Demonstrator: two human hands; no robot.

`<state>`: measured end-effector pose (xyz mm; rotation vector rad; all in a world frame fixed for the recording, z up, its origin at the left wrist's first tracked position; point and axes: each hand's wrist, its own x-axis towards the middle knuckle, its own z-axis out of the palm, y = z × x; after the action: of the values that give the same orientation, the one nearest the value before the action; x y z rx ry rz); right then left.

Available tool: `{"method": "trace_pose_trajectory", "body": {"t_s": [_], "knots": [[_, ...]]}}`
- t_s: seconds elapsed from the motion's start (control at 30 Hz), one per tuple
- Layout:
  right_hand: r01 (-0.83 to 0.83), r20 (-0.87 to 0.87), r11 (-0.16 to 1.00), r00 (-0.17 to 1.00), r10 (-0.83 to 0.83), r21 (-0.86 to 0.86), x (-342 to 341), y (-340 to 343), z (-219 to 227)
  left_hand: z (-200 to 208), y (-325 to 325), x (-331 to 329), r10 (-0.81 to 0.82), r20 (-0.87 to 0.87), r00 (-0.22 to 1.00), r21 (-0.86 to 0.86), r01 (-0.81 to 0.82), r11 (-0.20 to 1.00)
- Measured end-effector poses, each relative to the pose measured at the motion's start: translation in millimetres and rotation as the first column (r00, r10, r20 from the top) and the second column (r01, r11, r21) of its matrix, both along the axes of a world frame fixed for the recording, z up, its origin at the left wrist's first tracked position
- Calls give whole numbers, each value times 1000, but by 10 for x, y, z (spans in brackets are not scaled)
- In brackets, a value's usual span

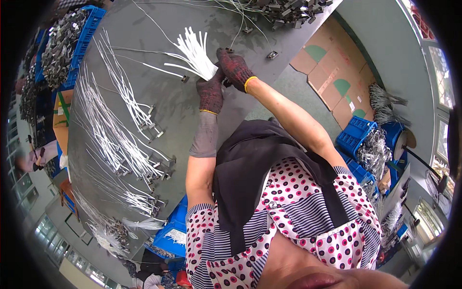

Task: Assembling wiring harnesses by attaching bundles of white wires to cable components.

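Black-and-red gloved, gripping white tubes (199, 57) by their gathered end in the left hand (210, 92), presumably to keep them bunched, curling the right hand (235, 69) beside it, cannot tell around what, over the grey counter (168, 106), near wire bundles (109, 137) spread leftward, likely for reach.
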<state>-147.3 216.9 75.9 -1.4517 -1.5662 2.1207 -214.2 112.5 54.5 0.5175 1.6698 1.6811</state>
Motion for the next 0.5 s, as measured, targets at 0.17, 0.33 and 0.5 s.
{"method": "trace_pose_trajectory", "body": {"t_s": [0.17,0.33,0.5], "knots": [[-326,377,617,925,51,717,113,198,-91,-190,14,-256,31,57,998,-117,-24,993],[-257,447,472,823,-352,844,668,650,-120,-239,-150,-691,191,-536,822,-527,-503,685],[-68,112,518,992,-53,853,1218,557,-551,-54,124,-242,214,22,977,-334,-195,922]]}}
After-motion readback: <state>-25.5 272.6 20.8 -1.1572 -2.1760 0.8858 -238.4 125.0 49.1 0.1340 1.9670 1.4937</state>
